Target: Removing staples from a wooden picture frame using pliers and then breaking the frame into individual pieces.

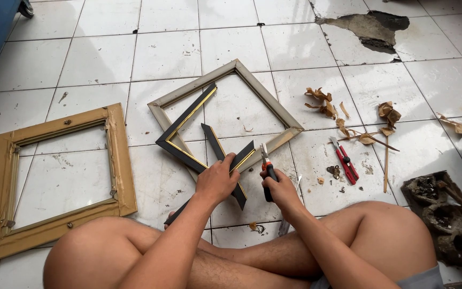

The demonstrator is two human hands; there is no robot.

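My left hand (pixel 217 179) grips a black frame strip with a gold edge (pixel 221 158) that leans against a grey wooden frame (pixel 266 99) on the tiled floor. My right hand (pixel 280 187) holds pliers with black and orange handles (pixel 266 170), their jaws up by the strip's end near the grey frame's lower edge. Black and gold moulding pieces (pixel 183 126) lie joined in a V inside the grey frame. My bare knees are at the bottom of the view.
A yellowish wooden frame (pixel 118 155) lies on the floor at left. A red utility knife (pixel 344 160), torn brown paper scraps (pixel 327 107) and thin sticks lie at right. A dark lumpy object (pixel 445 214) sits at far right; a broken tile (pixel 372 27) is far back.
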